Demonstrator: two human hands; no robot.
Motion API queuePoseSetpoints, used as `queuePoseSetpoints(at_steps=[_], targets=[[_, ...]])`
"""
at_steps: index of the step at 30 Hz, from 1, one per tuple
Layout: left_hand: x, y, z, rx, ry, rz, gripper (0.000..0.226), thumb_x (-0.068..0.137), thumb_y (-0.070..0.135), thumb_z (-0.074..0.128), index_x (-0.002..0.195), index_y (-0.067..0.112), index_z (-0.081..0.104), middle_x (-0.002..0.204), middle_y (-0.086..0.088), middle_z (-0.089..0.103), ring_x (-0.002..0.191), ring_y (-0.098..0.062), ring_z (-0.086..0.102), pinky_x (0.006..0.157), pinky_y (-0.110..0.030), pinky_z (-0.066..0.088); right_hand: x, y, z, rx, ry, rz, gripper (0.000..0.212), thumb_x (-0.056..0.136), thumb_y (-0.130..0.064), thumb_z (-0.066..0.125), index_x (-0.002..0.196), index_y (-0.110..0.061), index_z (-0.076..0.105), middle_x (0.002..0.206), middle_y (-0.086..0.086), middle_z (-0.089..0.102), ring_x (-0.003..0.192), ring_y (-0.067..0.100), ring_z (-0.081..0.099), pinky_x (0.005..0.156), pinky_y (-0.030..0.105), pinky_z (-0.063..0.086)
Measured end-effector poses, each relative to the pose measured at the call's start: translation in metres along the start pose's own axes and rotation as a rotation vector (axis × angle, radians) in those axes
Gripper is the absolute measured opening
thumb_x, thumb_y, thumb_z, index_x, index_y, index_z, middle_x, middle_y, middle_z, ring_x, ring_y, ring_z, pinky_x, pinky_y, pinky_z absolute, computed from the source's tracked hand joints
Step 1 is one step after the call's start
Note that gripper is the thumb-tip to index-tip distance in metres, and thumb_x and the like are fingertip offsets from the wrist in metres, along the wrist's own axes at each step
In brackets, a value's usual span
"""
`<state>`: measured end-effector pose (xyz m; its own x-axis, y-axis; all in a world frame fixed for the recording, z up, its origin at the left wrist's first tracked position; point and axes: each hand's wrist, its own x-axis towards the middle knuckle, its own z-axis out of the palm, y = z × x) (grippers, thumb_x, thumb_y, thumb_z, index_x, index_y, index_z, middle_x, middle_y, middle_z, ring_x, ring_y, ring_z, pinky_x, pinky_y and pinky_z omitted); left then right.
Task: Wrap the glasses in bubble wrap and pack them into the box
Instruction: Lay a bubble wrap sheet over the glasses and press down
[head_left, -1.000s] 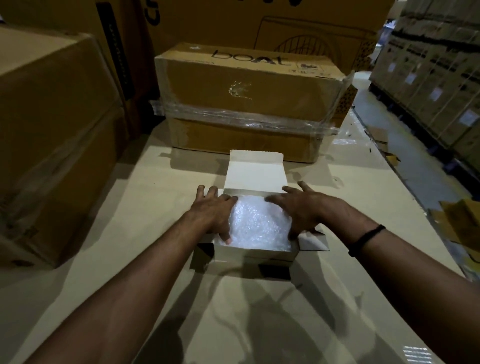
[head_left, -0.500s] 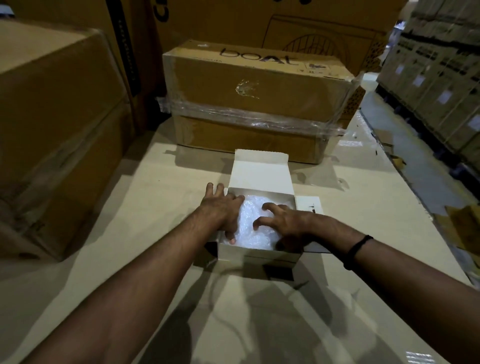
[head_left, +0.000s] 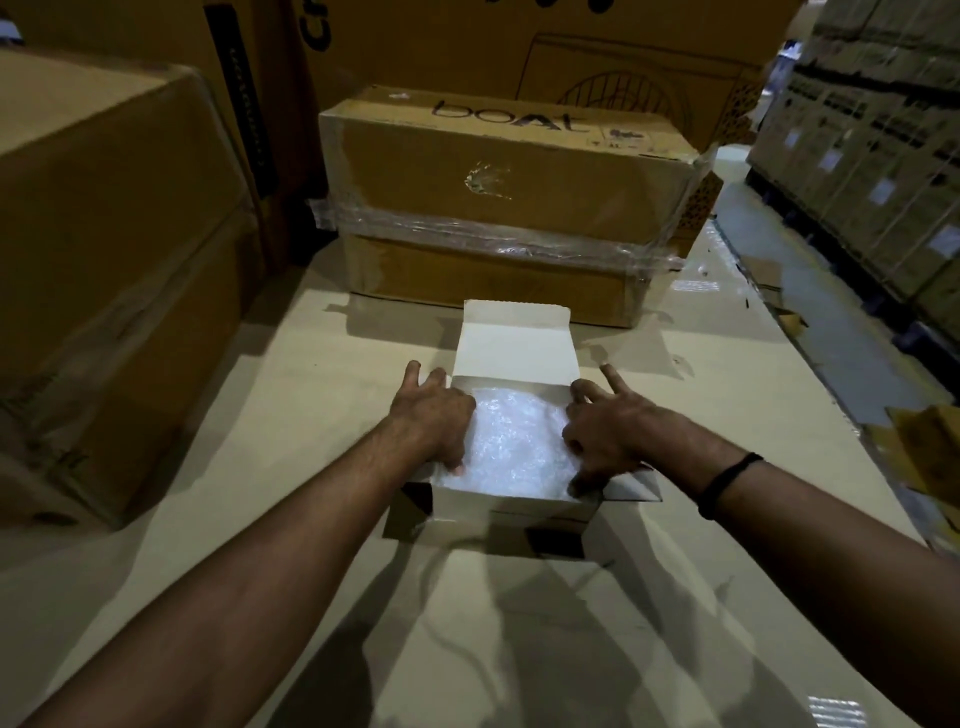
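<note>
A small white box (head_left: 511, 512) sits open on the cardboard work surface, its lid flap (head_left: 517, 343) standing up at the back. White bubble wrap (head_left: 517, 441) fills the inside; no glasses show through it. My left hand (head_left: 434, 413) rests on the box's left edge, thumb touching the wrap. My right hand (head_left: 605, 431) lies over the right edge, fingers spread, thumb down on the wrap. A side flap (head_left: 631, 483) sticks out under my right wrist.
A brown carton marked "boat" (head_left: 498, 208), bound with clear film, stands just behind the box. A big carton (head_left: 104, 260) stands at the left. Taller cartons rise at the back. The surface's right edge drops to a floor aisle (head_left: 810, 312) with stacked boxes.
My right hand has moved from the middle of the bubble wrap out to the right edge of the box. The left hand has stayed on the left edge.
</note>
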<state>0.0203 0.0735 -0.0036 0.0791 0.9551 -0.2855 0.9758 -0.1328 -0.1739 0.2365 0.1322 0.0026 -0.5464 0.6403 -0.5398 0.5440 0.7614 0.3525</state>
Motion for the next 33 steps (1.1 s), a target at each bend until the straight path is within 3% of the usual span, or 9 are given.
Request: queuePoseSetpoints(at_steps=[4,7,11,20,24,26,29,31,33], targets=[[-0.005,-0.002,-0.001,0.013,0.038,0.013,0.062,0.069,0.052,0.078,0.121,0.027,0.057,0.146,0.0,0.045,0.143,-0.028,0.023,0.113,-0.059,0.007,-0.017,-0.002,-0.005,0.038,-0.004,0.053,0.064,0.079,-0.075,0.046,0.128,-0.034,0.057,0.153,0.003,0.034,0.148,0.028,0.004,0.111,0.064,-0.011],[-0.022,-0.007,-0.001,-0.078,0.151,-0.003,0.052,0.071,0.052,0.076,0.116,0.032,0.058,0.155,-0.001,0.034,0.146,-0.028,0.018,0.114,-0.057,0.004,-0.04,-0.006,-0.006,0.221,0.185,0.083,0.061,0.083,-0.06,0.058,0.137,-0.035,0.044,0.151,-0.003,0.039,0.141,0.02,0.03,0.117,0.05,0.011],[-0.04,0.004,0.009,-0.09,0.167,-0.006,0.038,0.077,0.054,0.069,0.109,0.036,0.063,0.156,0.001,0.031,0.144,-0.027,0.018,0.114,-0.054,0.005,-0.054,-0.03,-0.001,0.275,0.366,-0.013,0.064,0.089,-0.035,0.061,0.143,-0.043,0.027,0.149,-0.001,0.038,0.117,0.024,0.054,0.094,0.036,0.041],[-0.028,0.016,0.021,-0.083,0.158,-0.071,0.035,0.075,0.054,0.067,0.101,0.031,0.073,0.141,0.005,0.046,0.126,-0.025,0.034,0.103,-0.046,0.021,-0.033,-0.047,0.0,0.255,0.298,-0.063,0.054,0.09,-0.021,0.061,0.136,-0.045,0.047,0.135,0.005,0.042,0.105,0.025,0.058,0.078,0.034,0.05],[-0.036,0.01,0.02,-0.161,0.19,-0.047,0.032,0.076,0.049,0.07,0.104,0.033,0.071,0.151,0.002,0.038,0.137,-0.025,0.026,0.109,-0.047,0.014,-0.036,-0.042,0.001,0.26,0.292,-0.054,0.058,0.091,-0.023,0.06,0.14,-0.047,0.041,0.143,0.002,0.039,0.109,0.024,0.057,0.084,0.034,0.048],[-0.044,-0.002,0.024,-0.346,0.314,-0.068,0.04,0.074,0.052,0.073,0.111,0.037,0.066,0.155,0.005,0.031,0.142,-0.023,0.019,0.111,-0.046,0.011,-0.047,-0.037,0.005,0.353,0.335,-0.045,0.058,0.091,-0.027,0.061,0.142,-0.045,0.039,0.146,-0.002,0.04,0.116,0.023,0.054,0.092,0.034,0.044],[-0.054,-0.022,0.041,-0.726,0.626,-0.321,0.054,0.081,0.048,0.071,0.128,0.029,0.057,0.148,0.0,0.043,0.136,-0.025,0.035,0.107,-0.043,0.026,-0.061,-0.029,0.022,0.424,0.613,0.078,0.047,0.09,-0.036,0.061,0.136,-0.037,0.051,0.138,0.002,0.053,0.121,0.024,0.053,0.095,0.036,0.043],[-0.055,-0.03,0.051,-1.12,0.574,-0.524,0.061,0.087,0.042,0.069,0.138,0.015,0.049,0.143,-0.011,0.05,0.126,-0.031,0.049,0.101,-0.042,0.042,-0.063,-0.021,0.041,0.564,0.741,0.334,0.043,0.09,-0.037,0.058,0.132,-0.03,0.056,0.135,0.007,0.056,0.12,0.029,0.053,0.096,0.039,0.045],[-0.057,-0.033,0.052,-1.563,0.373,-0.602,0.045,0.09,0.029,0.067,0.126,0.002,0.057,0.129,-0.022,0.059,0.102,-0.031,0.063,0.082,-0.038,0.052,-0.062,-0.016,0.055,0.936,0.736,0.557,0.051,0.089,-0.037,0.056,0.137,-0.021,0.051,0.13,0.012,0.058,0.113,0.033,0.058,0.095,0.04,0.048]])
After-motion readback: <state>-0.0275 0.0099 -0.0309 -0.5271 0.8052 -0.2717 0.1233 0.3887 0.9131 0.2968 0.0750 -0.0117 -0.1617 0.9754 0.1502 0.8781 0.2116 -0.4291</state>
